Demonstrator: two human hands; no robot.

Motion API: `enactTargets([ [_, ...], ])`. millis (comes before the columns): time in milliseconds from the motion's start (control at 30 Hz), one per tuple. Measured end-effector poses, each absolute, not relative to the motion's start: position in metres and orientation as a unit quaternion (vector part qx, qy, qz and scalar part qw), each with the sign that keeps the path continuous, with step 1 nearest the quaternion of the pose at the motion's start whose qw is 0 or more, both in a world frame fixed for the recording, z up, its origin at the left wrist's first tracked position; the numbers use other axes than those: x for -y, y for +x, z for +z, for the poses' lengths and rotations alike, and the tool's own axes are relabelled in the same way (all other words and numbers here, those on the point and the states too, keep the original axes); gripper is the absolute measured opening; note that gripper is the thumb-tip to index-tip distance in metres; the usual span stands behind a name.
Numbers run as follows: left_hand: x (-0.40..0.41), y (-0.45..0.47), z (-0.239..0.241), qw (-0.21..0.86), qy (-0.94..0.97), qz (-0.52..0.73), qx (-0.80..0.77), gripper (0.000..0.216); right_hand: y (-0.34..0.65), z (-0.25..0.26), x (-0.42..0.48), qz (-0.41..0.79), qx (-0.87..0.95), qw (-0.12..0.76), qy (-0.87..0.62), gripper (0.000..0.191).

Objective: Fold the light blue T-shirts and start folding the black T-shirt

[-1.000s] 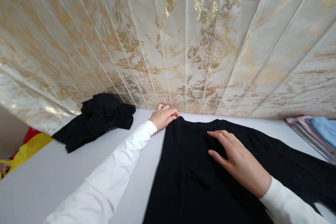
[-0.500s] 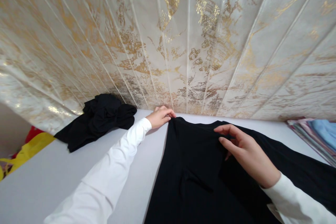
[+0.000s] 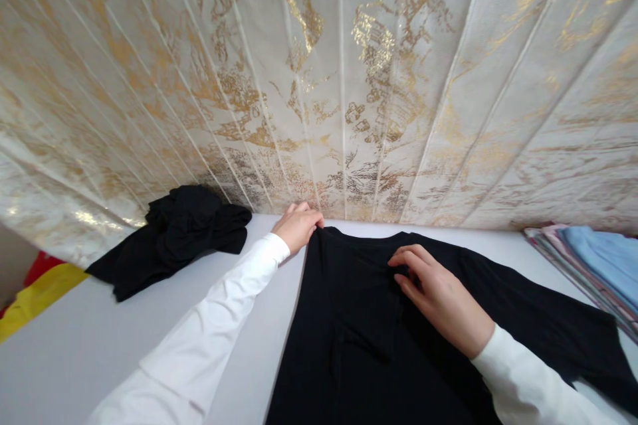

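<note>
A black long-sleeved shirt (image 3: pixel 359 319) lies spread on the white table, its neckline toward the curtain and one sleeve stretching to the right. My left hand (image 3: pixel 298 226) pinches the shirt's top left corner at the shoulder. Over the chest, just below the neckline, is my right hand (image 3: pixel 441 299), its thumb and fingers curved and apart with nothing held. Whether its fingertips touch the cloth I cannot tell. The shirt's lower part runs out of view at the bottom.
A crumpled black garment (image 3: pixel 184 232) lies at the back left of the white table (image 3: pixel 64 358). Folded clothes (image 3: pixel 598 259) are stacked at the right. Behind the table hangs a white and gold curtain (image 3: pixel 319 93). Something yellow (image 3: pixel 44 289) shows beyond the left edge.
My right hand has shifted slightly left and down over the shirt, its fingers a little more curled. My left hand stays at the shoulder corner. The view has swung slightly right.
</note>
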State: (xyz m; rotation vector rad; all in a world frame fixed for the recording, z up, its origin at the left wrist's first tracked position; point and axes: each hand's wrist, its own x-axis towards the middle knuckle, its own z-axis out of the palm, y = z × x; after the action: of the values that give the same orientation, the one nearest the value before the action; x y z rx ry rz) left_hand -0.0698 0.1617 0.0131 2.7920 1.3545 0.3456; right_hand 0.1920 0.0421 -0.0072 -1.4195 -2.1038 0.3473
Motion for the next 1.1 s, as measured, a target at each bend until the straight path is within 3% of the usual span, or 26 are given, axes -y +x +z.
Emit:
enactTargets([
  [233, -0.073, -0.031, 0.036, -0.014, 0.884, 0.108, -0.455, 0.027, 0.195, -0.010, -0.045, 0.098, 0.769, 0.269, -0.572, 0.023],
  [500, -0.024, -0.030, -0.022, 0.044, 0.861, 0.164, -0.479, 0.049, 0.206, 0.002, -0.049, 0.214, 0.757, 0.242, -0.568, 0.007],
  [667, -0.027, -0.032, -0.019, 0.067, 0.878, 0.186, -0.436, 0.055, 0.219, 0.004, -0.051, 0.227, 0.795, 0.235, -0.511, 0.033],
  [833, -0.010, -0.017, 0.006, 0.154, 0.895, 0.193, -0.372, 0.025, 0.215, -0.002, -0.053, 0.184, 0.798, 0.233, -0.524, 0.025],
  [1100, -0.002, -0.008, 0.001, 0.185, 0.889, 0.192, -0.374, 0.019, 0.211, -0.001, -0.052, 0.176, 0.782, 0.234, -0.550, 0.013],
])
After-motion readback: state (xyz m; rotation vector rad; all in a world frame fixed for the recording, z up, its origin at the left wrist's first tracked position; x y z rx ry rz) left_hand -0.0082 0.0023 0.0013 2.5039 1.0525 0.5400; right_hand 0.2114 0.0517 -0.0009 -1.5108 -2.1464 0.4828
